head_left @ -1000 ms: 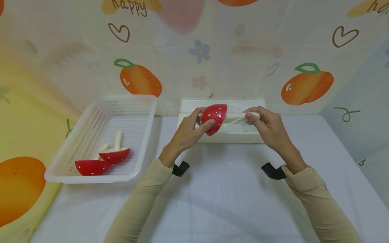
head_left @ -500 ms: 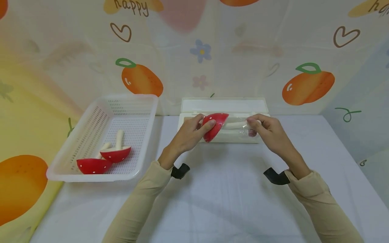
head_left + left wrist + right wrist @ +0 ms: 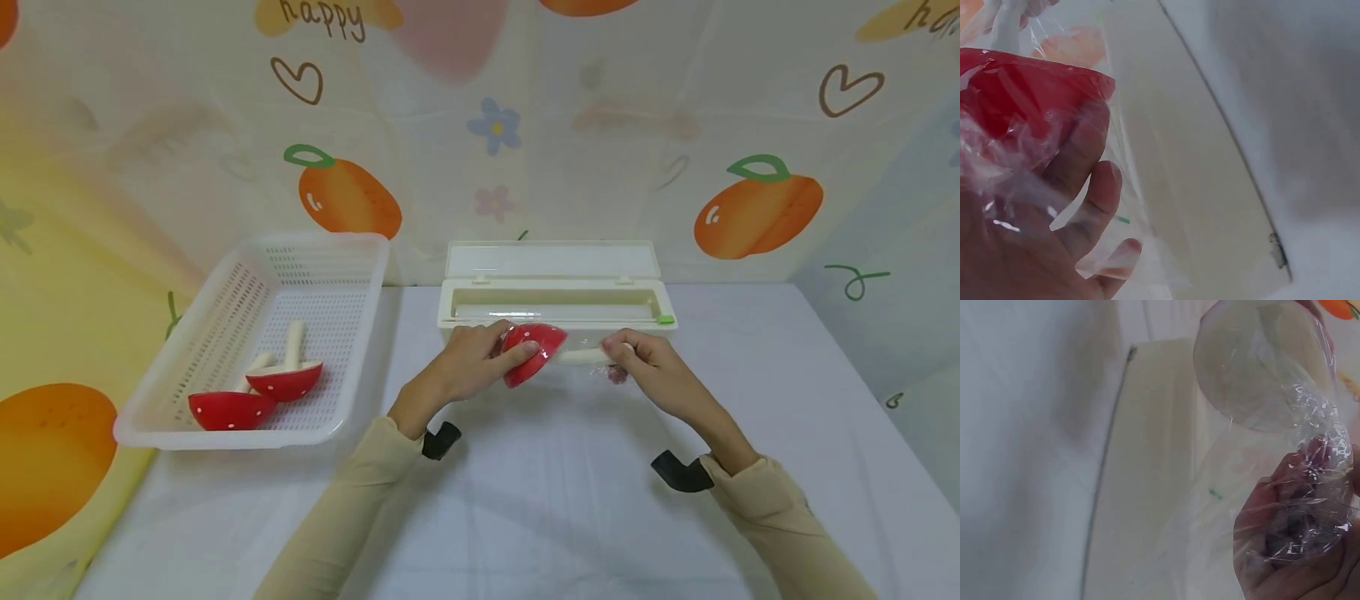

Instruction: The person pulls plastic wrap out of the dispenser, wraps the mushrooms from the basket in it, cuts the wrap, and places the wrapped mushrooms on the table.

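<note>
Now, near the centre of the frame, the left hand (image 3: 468, 362) curls its fingers (image 3: 525, 348) around the cap of a red toy mushroom with white dots (image 3: 534, 346), wrapped in clear plastic film (image 3: 1300, 506). The right hand (image 3: 645, 375) pinches its white stem. Both hover just before the open cream plastic film dispenser box (image 3: 555, 304) on the desk (image 3: 555, 500).
</note>
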Available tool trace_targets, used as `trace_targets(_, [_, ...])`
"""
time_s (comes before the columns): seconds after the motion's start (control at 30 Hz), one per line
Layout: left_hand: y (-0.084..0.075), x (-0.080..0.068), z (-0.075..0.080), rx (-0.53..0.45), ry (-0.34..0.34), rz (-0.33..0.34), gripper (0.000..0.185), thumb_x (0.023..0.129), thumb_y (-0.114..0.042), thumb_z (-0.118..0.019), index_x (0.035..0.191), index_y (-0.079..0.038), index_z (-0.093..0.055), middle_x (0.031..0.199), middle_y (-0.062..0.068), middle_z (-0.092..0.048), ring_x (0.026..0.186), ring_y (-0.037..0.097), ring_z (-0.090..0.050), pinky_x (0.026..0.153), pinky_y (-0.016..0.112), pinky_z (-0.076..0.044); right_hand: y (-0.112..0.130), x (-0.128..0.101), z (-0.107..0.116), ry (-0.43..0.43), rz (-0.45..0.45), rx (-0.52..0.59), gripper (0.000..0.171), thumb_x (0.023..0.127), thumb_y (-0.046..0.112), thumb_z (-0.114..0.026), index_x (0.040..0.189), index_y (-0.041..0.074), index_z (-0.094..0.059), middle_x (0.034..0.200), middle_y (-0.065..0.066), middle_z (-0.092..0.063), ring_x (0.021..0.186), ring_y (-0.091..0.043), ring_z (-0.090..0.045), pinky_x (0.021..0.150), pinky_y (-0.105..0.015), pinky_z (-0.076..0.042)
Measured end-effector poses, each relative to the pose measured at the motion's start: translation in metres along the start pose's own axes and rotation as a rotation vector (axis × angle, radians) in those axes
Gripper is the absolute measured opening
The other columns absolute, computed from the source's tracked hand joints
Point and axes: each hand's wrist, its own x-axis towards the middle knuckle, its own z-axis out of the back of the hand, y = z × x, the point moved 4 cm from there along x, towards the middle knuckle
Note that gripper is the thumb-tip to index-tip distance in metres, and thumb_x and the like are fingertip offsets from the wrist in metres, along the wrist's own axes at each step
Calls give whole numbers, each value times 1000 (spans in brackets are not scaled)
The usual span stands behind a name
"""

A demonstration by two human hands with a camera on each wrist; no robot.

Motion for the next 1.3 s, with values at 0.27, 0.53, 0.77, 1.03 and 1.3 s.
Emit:
trace_targets(0.27, [12,-1,-19,73,48,32,59,92,-61,-52,132,-17,-54,107,-2,-67,104,17,-59,101,45,-39,-26,-7,-13,93,-36,10,27,106,17,-46,104,-5,-60,84,-6,-60,79,-8,-58,75,-22,-51])
trace_targets(0.53, [21,-2,-35,64,104,53,70,88,-59,-61,145,-24,-42,128,1,-64,117,20,-56,102,46,-43,-44,-12,-23,161,-13,-54,20,103,15,-51,111,-1,-59,97,-9,-64,88,-10,-60,79,-23,-54])
trace_targets(0.77, [24,-2,-42,51,141,27,64,94,-52,-55,149,-22,-41,136,2,-60,126,24,-53,104,49,-44,-56,-12,-28,163,-7,-215,18,101,20,-56,110,4,-60,98,-4,-67,90,-11,-58,78,-21,-49])
trace_targets(1.03, [28,-2,-47,25,187,-12,61,96,-27,-47,155,-16,-33,142,8,-56,127,25,-52,107,45,-45,-60,-13,-32,159,16,-279,16,99,18,-59,110,6,-60,96,-2,-65,84,-11,-51,75,-23,-44])
trace_targets(1.3, [32,0,-50,31,163,-4,55,92,-17,-52,145,-6,-44,115,9,-66,102,21,-59,90,38,-52,-60,-10,-34,96,62,-397,12,94,13,-66,102,4,-66,96,-4,-61,91,-15,-52,80,-31,-47])
